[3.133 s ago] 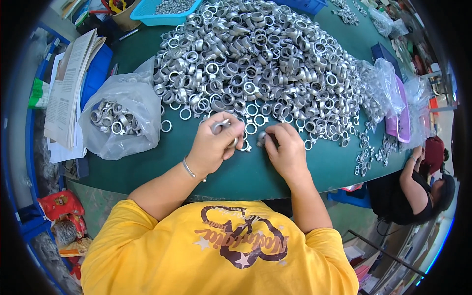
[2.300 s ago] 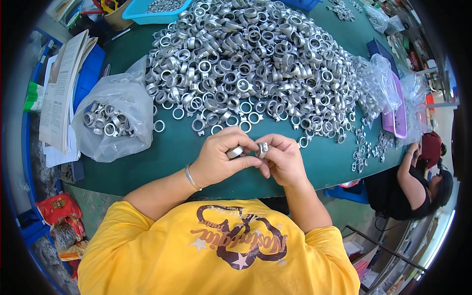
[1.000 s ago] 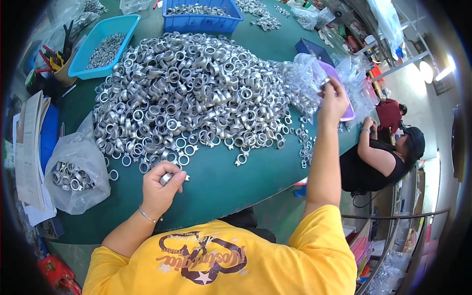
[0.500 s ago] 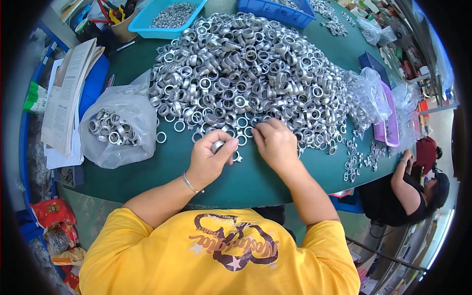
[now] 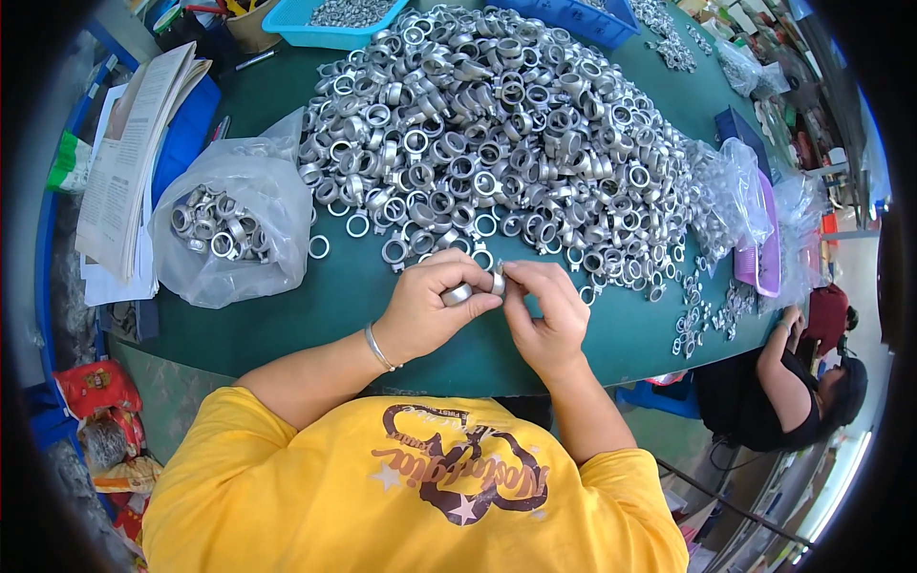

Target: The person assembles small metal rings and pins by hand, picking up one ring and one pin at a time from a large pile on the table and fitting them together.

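My left hand (image 5: 425, 307) is closed around a silver metal ring (image 5: 457, 294), held low in the fingers. A second metal ring (image 5: 498, 283) sits between the fingertips of both hands. My right hand (image 5: 549, 310) pinches that second ring at its far edge, where a small lug seems to be; the fingers partly hide it. Just beyond my hands rises a large heap of similar metal rings (image 5: 478, 153), many with small lugs. A few loose rings (image 5: 394, 250) lie along its near edge on the green table (image 5: 382, 349).
A clear plastic bag of rings (image 5: 229, 277) stands at the left, beside stacked papers (image 5: 134, 162). Light blue (image 5: 330, 36) and dark blue trays (image 5: 583, 24) are at the back. A purple basket (image 5: 757, 277) and small parts (image 5: 690, 329) lie right, near a seated person (image 5: 764, 382).
My right hand has come back from the heap's edge to meet my left hand, now pinching a ring there. The view has shifted slightly.
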A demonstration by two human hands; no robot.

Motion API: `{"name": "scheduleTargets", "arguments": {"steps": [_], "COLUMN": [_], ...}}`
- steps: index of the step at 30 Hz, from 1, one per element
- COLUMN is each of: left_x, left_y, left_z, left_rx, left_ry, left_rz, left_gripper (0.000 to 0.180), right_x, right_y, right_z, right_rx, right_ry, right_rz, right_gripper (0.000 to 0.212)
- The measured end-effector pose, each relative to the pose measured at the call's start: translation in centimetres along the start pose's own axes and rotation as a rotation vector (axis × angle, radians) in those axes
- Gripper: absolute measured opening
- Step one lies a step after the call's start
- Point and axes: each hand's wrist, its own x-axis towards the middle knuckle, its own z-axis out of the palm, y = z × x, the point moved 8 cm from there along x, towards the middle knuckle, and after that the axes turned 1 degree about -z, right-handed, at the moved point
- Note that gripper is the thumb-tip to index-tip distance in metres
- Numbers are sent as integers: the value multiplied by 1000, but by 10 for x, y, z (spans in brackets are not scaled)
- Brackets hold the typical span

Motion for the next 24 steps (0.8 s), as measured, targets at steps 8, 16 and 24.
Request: {"name": "scheduleTargets", "arguments": {"steps": [8,16,24], "left_x": [-3,-4,-9], "left_y": [18,23,-8], "left_z": [0,0,7], "left_rx": [74,58,-407], "left_ry": [18,26,-29], "left_rz": [165,205,-213], "left_gripper": [15,17,19], "right_x": [-29,-21,-11], "right_y": [33,26,7], "right_z": [26,16,-13], "right_rx": [906,853,175], "right_ry": [-169,-85,72], "right_rz": [618,377,136], "right_gripper": [29,32,33]}}
